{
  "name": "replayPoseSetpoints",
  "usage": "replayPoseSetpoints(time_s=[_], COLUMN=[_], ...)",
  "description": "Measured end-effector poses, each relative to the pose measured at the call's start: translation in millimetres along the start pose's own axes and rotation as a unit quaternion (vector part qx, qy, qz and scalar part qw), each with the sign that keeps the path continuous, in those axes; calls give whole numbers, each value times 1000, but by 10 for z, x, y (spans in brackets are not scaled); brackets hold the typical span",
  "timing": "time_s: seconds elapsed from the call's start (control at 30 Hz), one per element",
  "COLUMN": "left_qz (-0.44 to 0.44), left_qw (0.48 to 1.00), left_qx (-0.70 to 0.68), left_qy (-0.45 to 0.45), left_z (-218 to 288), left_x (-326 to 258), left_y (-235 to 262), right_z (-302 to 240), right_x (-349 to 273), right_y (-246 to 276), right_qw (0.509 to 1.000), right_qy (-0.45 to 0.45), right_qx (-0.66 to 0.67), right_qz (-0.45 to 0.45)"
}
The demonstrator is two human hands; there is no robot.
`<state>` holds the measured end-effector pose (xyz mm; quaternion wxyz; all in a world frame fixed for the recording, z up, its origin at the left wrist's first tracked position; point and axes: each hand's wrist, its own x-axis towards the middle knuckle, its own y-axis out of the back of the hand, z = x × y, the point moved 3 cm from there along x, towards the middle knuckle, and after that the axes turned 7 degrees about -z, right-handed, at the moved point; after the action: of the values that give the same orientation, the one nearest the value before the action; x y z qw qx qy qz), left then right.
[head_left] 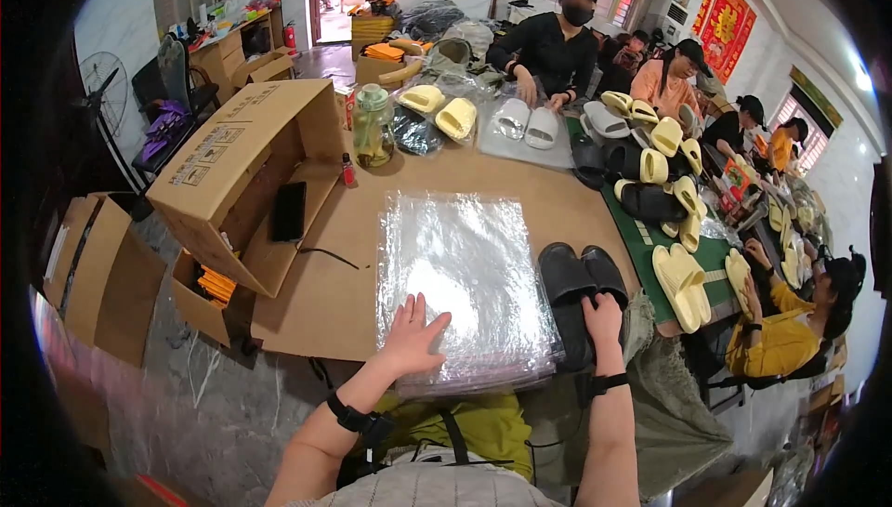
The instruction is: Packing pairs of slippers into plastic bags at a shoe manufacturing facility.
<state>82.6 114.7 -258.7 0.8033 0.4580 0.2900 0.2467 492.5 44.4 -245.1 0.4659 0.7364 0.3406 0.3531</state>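
Looking down over my hands, I see my left hand (pixel 413 332) spread flat, fingers wide, pressing on the near edge of a stack of clear plastic bags (pixel 469 275) that lies in the middle of the brown table (pixel 348 247); it holds nothing. My right hand (pixel 602 314) rests on the heel of a black slipper (pixel 567 298), fingers curled over it in a loose hold. That slipper lies just right of the bags, touching a second black slipper (pixel 606 273) beside it. An open cardboard box (pixel 243 168) sits tipped on its side to the left, and cream slippers (pixel 683 284) lie on a green mat further right.
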Motion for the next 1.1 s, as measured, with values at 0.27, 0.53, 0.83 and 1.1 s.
replayPoseSetpoints(time_s=[0.27, 0.53, 0.83, 1.1], left_qz=[89, 41, 138, 263], left_qw=[995, 998, 989, 959], left_qx=[53, 45, -2, -97], left_qy=[-8, 20, -53, -50], left_z=[-2, 225, 163, 370], left_x=[-103, -119, -32, 30], left_y=[-29, 235, 274, 495], right_z=[372, -54, -547, -873], right_x=[-288, -1231, -1840, -1929], right_y=[348, 789, 819, 701], right_qw=[961, 921, 930, 888], right_qy=[-30, 70, 138, 219], right_qx=[235, 369, 333, 348], right_qz=[143, 104, -65, -208])
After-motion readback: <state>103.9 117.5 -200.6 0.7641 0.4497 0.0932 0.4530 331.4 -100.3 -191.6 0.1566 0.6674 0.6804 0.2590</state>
